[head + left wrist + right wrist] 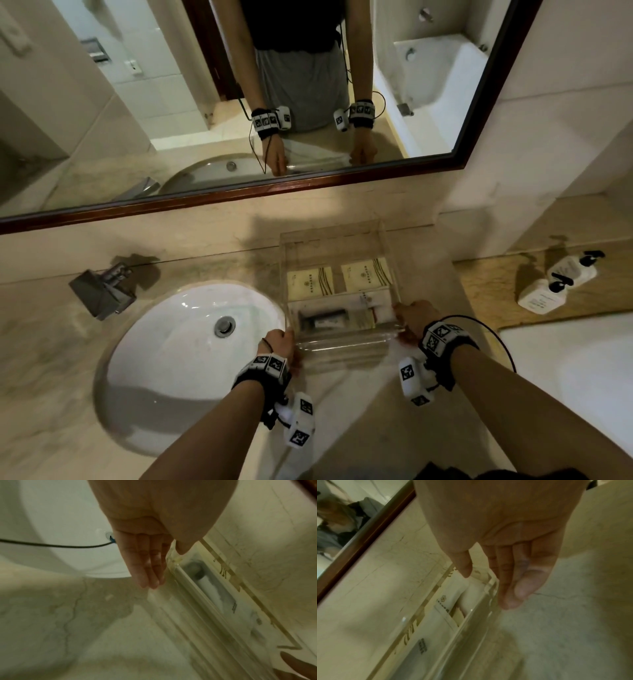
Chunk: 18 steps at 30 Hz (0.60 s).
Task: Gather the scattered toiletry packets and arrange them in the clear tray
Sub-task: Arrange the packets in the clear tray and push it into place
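With packets already in the clear tray, final positioning: left hand, right hand flat-fingered against tray ends; next, square against wall.

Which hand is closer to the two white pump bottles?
Right. The right hand holds the clear tray's corner nearest the white pump bottles; the left hand is at the tray's sink-side corner, farther away.
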Motion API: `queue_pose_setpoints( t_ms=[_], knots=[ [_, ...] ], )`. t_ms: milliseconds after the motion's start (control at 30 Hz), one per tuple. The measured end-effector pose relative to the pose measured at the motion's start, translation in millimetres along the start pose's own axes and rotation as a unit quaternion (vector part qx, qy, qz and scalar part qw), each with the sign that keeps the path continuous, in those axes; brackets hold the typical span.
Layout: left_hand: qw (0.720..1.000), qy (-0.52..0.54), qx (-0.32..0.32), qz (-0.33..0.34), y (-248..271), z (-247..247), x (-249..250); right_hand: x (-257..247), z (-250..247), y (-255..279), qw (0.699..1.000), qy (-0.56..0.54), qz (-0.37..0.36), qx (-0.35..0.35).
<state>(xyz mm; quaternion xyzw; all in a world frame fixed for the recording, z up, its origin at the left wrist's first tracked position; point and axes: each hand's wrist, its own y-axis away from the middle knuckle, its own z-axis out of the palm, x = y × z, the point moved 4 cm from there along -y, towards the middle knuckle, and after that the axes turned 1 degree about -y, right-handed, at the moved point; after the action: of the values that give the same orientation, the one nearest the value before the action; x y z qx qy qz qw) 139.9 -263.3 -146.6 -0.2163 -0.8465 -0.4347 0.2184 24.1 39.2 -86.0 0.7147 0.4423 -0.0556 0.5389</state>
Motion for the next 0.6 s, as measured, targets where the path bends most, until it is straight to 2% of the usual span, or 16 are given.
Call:
queue_pose_setpoints(
  t_ms=[67,100,233,433,600],
  knots=[
    [0.999,0.046,-0.002,-0.014,50,-11,33,-1,0,2,0.998,-0.058,0.005,0.002],
    [0.997,0.076,-0.002,-0.02,57,-12,39,-2,0,2,0.998,-0.065,0.007,0.01],
    [0.991,0.126,-0.004,-0.044,58,-12,46,-6,-1,3,0.995,-0.097,0.018,0.025],
    [0.982,0.172,-0.007,-0.071,51,-10,54,-13,0,1,0.992,-0.124,0.007,0.012],
    [0.962,0.243,-0.024,-0.119,32,-9,58,-18,-3,1,0.969,-0.244,0.036,0.01]
  ],
)
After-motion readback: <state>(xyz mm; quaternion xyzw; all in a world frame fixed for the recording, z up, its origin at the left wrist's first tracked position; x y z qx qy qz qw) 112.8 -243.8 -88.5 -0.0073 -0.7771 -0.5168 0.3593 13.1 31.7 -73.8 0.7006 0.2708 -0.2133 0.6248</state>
